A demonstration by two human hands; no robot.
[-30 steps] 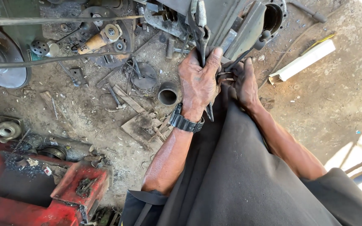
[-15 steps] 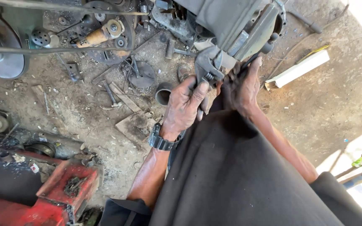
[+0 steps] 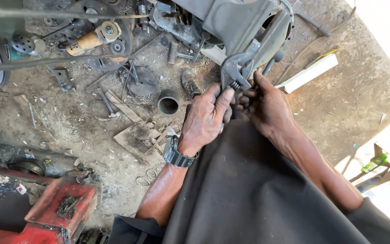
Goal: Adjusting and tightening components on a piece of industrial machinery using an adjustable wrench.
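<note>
An adjustable wrench (image 3: 233,72) is being gripped by the left hand (image 3: 206,119), fingers wrapped tightly around the handle, thumb pressed up near the head. The wrench head is being held up against the underside of the grey machine housing (image 3: 235,18), its jaws lying at a fitting there; whether a nut is actually being bitten cannot be told. The right hand (image 3: 267,108) is being kept just beside the left, fingers curled close against the wrench shaft; what, if anything, is being pinched there is hidden.

Compared with a second ago, the wrench is being carried higher: then the handle was being clasped low, over the dark cloth (image 3: 258,190); half a second ago the head was only being brought up. Now it is being presented to the housing, so work at the fitting is judged to be starting rather than finishing.

A black wristwatch (image 3: 179,156) is being worn on the left wrist. On the dirt floor (image 3: 68,122), a short metal pipe section (image 3: 168,102) is lying near the left hand, a white strip (image 3: 310,72) to the right, a red metal block (image 3: 64,205) lower left.
</note>
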